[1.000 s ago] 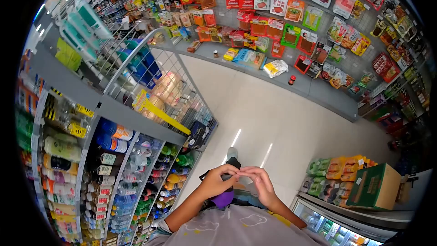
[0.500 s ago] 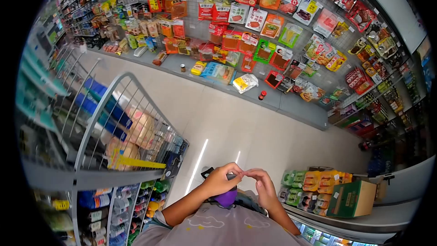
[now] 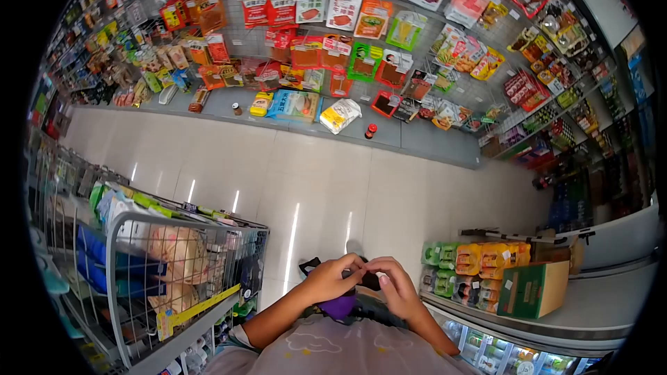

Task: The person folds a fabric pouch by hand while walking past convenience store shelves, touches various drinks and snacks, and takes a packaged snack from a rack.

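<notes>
The fingertips of the left hand point(image 3: 335, 282) and right hand point(image 3: 394, 287) meet in a loose pinch, the other fingers half curled; whether something tiny sits between them I cannot tell. Just below the left hand, against the front of the grey cloud-print shirt point(image 3: 313, 339), hangs a purple item point(image 3: 338, 307), the nearest thing to the hands, its kind unclear. Over the last second the hands have stayed together while the view has shifted: the wire basket rack point(image 3: 187, 221) sits lower and the bottle shelves beneath it have mostly left the frame, so the fingertip work carries on as the wearer's viewpoint changes. Farther out, the shrink-wrapped drink bottles point(image 3: 479, 258) and green carton point(image 3: 517, 292) are to the right, and across the aisle the yellow-and-white packet point(image 3: 340, 116) and red-capped jar point(image 3: 371, 129) rest on the grey ledge point(image 3: 434, 147), well apart from both hands
</notes>
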`<state>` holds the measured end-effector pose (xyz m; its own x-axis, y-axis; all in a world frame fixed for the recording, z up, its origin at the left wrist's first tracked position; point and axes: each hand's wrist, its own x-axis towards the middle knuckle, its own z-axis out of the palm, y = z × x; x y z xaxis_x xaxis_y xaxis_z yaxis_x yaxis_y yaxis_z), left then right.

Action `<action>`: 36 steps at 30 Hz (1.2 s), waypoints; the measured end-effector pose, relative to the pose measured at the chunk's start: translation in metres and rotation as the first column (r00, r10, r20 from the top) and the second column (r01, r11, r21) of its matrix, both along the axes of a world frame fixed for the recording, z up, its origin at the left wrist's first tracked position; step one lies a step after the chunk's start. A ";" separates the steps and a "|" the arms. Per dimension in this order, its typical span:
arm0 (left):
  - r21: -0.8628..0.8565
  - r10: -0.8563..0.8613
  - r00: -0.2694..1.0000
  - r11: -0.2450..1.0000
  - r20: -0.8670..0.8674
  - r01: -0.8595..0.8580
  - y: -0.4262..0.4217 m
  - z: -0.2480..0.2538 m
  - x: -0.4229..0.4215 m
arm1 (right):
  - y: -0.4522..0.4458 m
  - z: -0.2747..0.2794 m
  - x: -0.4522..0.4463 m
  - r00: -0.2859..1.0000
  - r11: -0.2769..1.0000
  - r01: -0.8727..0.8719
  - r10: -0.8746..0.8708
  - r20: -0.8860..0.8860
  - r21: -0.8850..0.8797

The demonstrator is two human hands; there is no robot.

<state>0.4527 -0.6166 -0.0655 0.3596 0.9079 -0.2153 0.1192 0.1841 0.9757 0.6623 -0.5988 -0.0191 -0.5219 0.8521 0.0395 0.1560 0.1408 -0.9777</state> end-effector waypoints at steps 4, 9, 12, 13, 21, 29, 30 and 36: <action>-0.080 0.043 0.998 0.996 0.039 -0.040 0.033 0.001 0.015 | 0.049 -0.015 0.018 0.993 0.996 -0.086 0.083 -0.085 -0.036; -0.101 0.161 0.984 0.981 -0.072 -0.168 0.076 0.010 0.060 | 0.128 -0.009 0.050 0.948 0.961 -0.276 0.278 -0.155 0.034; -0.060 0.286 0.957 0.955 -0.057 -0.289 0.105 0.024 0.092 | 0.172 -0.004 0.077 0.910 0.939 -0.335 0.345 -0.229 0.079; -0.052 0.287 0.955 0.955 -0.070 -0.291 0.116 0.029 0.101 | 0.185 -0.003 0.085 0.890 0.926 -0.370 0.377 -0.258 0.079; -0.113 0.381 0.912 0.910 -0.150 -0.399 0.166 0.035 0.158 | 0.265 -0.007 0.133 0.832 0.905 -0.413 0.419 -0.364 0.099; -0.124 0.306 0.882 0.921 -0.360 -0.370 0.256 0.069 0.165 | 0.308 -0.031 0.167 0.953 0.962 -0.250 0.224 -0.203 -0.112; -0.010 0.324 0.889 0.938 -0.325 -0.345 0.271 0.067 0.167 | 0.309 -0.032 0.168 0.966 0.993 -0.117 0.120 -0.229 0.025; 0.092 0.165 0.983 0.983 -0.082 -0.158 0.366 0.042 0.163 | 0.320 -0.050 0.165 0.828 0.835 0.100 -0.371 -0.420 -0.541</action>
